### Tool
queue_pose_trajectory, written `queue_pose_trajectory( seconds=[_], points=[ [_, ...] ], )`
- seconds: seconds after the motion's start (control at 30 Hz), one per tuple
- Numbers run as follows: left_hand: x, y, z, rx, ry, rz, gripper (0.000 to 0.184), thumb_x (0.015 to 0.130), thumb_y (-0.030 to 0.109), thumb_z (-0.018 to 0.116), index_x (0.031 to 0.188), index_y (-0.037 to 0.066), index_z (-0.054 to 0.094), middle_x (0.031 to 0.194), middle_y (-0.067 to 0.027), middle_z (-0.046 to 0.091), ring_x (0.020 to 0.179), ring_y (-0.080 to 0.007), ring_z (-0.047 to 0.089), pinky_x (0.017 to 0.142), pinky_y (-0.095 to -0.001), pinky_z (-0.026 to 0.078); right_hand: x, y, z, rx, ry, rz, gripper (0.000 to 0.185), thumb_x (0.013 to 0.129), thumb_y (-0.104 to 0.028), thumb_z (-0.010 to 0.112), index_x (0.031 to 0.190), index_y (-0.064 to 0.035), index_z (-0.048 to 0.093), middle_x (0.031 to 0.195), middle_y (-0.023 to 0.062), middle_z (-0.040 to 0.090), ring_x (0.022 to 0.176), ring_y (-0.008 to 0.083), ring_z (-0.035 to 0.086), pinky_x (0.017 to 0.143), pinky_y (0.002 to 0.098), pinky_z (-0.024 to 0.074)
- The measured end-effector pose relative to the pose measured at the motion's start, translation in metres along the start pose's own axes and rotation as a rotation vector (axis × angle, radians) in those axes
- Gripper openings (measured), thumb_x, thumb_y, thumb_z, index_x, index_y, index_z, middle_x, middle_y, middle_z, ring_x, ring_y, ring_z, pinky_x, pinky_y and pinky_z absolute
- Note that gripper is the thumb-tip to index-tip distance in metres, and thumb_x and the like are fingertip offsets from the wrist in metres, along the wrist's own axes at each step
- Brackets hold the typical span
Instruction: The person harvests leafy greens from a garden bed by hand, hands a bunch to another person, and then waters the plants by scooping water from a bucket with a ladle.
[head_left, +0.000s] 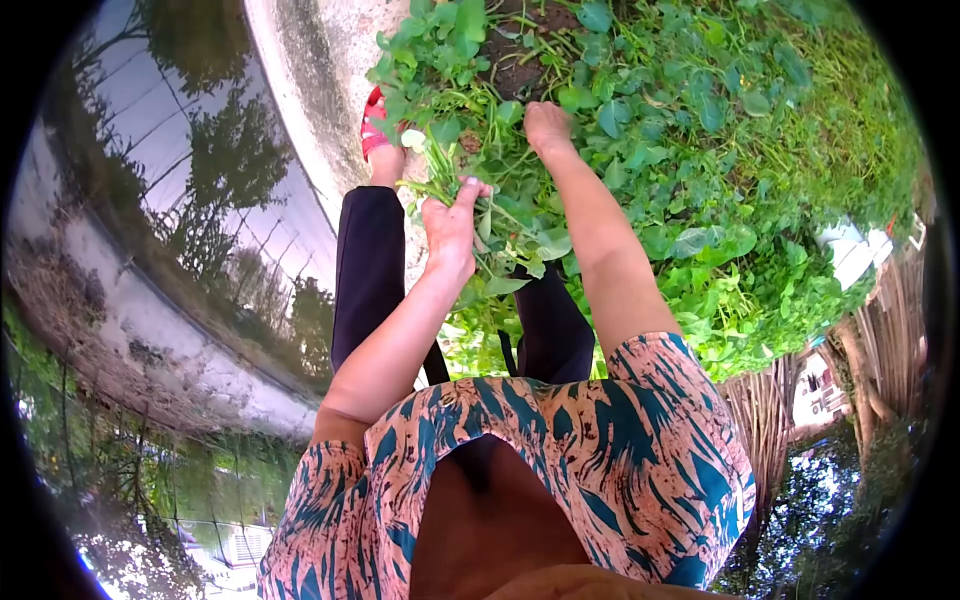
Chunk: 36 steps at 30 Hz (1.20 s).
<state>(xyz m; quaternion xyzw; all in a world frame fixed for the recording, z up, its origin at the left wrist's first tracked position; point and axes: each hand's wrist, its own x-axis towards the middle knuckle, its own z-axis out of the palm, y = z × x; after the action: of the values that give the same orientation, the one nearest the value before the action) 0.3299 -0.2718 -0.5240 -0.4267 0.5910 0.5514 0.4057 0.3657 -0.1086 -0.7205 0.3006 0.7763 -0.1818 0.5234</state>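
My left hand is closed around a bunch of picked green stems, with the thumb pressed over them and leaves hanging below. Further to the right, my right hand reaches down into the low leafy plants. Its back and knuckles face me and the fingers curl under. Leaves hide whatever the fingertips hold. Bare dark soil shows just beyond that hand.
A concrete edge borders the bed on the left, with water beyond it. My foot in a red sandal is beside the plants. White material lies at the right, near wooden stakes.
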Motion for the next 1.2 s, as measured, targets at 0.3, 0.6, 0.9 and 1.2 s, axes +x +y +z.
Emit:
queue_pose_trajectory(
  seconds=[0.3,0.6,0.9,1.2],
  points=[
    [0.000,-0.004,-0.001,0.037,-0.095,0.088,0.017,0.087,0.011,0.061,0.096,-0.002,0.055,0.082,-0.0106,0.066,0.079,-0.0168,0.063,0.085,-0.0304,0.046,0.054,0.046,0.039,0.885,-0.358,0.011,0.018,0.087,-0.017,0.047,0.083,-0.0079,0.063,0.056,0.0022,0.046,0.037,0.0116,0.031,0.038,0.0291,0.0266],
    [-0.003,-0.014,0.003,0.072,-0.112,0.060,0.015,0.087,0.009,0.061,0.095,-0.001,0.054,0.083,-0.0100,0.066,0.081,-0.0172,0.064,0.087,-0.0308,0.045,-0.003,0.011,0.025,0.187,0.358,-0.080,0.022,0.082,-0.015,0.054,0.074,-0.0023,0.070,0.084,0.0189,0.068,0.085,0.0320,0.066,0.076,0.0423,0.0522],
    [0.000,-0.007,0.004,0.156,-0.125,0.279,0.014,0.088,0.010,0.060,0.100,0.002,0.062,0.080,-0.0047,0.064,0.077,-0.0138,0.061,0.093,-0.0338,0.039,-0.012,0.019,0.059,1.064,0.789,-0.024,0.018,0.083,-0.015,0.055,0.084,0.0027,0.060,0.081,0.0205,0.064,0.074,0.0398,0.059,0.071,0.0495,0.0435],
    [-0.013,0.009,0.022,0.163,-0.172,0.580,0.025,0.084,0.005,0.062,0.108,0.001,0.058,0.094,-0.0061,0.063,0.077,-0.0096,0.057,0.072,-0.0257,0.046,-0.133,-0.020,-0.090,0.416,0.787,-0.946,0.012,0.079,-0.002,0.056,0.090,-0.0055,0.052,0.076,0.0098,0.053,0.069,0.0284,0.058,0.057,0.0395,0.0483]
  ],
)
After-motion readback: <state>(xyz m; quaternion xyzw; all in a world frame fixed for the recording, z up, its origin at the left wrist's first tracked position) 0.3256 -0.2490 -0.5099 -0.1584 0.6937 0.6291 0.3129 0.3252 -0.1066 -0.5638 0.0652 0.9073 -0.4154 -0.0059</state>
